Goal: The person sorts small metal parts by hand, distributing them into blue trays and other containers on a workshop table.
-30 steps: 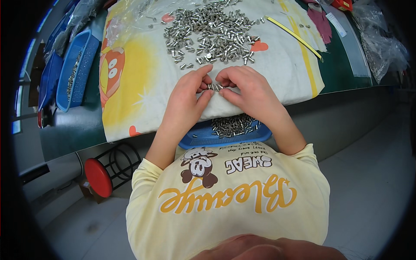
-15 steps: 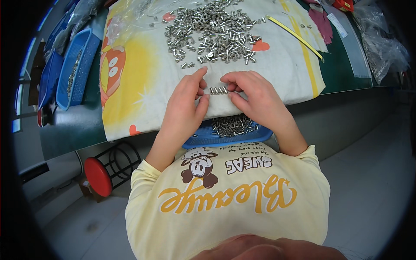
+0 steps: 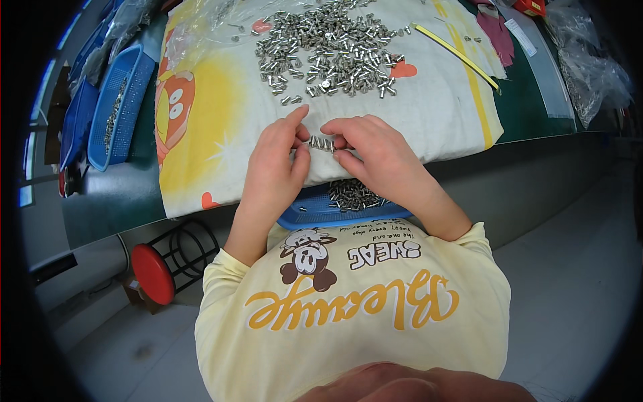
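Observation:
A short row of silver, rivet-like metal pins [image 3: 322,144] lies side by side between my two hands, close to the cloth's near edge. My left hand [image 3: 276,155] has its thumb and bent fingers at the left end of the row, with its index finger pointing up and away. At the right end, my right hand [image 3: 379,149] pinches the row with thumb and fingers, its index finger curved over the top. Farther off lies a large loose heap of the same pins [image 3: 328,50]. A few strays sit just in front of that heap.
A blue basket [image 3: 305,213] with more pins sits at my lap, partly under the table edge. Blue baskets [image 3: 120,107] stand at the left. A yellow strip [image 3: 455,57] lies right of the heap, plastic bags [image 3: 589,67] beyond. A red stool [image 3: 153,273] is below left.
Both hands have shifted a little to the left together with the row of pins between them. The heap stays as it was.

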Demonstrator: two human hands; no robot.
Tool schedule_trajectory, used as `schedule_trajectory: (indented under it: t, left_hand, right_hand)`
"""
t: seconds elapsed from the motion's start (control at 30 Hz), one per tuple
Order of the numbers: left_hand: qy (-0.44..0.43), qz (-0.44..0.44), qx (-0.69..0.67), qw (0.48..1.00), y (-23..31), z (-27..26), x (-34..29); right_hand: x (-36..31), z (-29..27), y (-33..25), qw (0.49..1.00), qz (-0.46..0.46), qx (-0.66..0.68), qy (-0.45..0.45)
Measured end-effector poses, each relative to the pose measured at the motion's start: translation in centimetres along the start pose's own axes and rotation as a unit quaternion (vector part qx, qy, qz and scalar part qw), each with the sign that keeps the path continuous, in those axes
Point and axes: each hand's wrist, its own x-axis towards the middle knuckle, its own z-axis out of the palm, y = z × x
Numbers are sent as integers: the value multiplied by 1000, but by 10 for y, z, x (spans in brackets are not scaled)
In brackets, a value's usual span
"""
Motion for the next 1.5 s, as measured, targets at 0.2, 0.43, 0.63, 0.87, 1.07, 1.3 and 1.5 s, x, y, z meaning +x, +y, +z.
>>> schedule_trajectory:
  t: [0.2,0.43,0.63,0.87,1.07,1.3,1.5]
  left_hand:
    - [0,-6,20,1000,0,-2,0]
    - [-15,-5,12,1000,3,3,-1]
    - [-37,-2,2,999,9,8,3]
    - [6,-53,-78,995,7,20,10]
    - [-25,-60,-103,993,11,19,9]
    - [-36,-37,-99,994,8,19,3]
    - [-58,-34,-100,993,10,18,4]
  right_hand:
    - [1,0,-1,1000,-19,11,-2]
    - [-2,-10,5,1000,12,24,-15]
    - [-3,-16,11,999,30,20,-7]
    - [1,-14,12,998,59,37,9]
    - [-1,-9,12,998,53,30,14]
    - [-6,-9,11,999,29,20,16]
    - [-8,-13,6,999,35,19,-15]
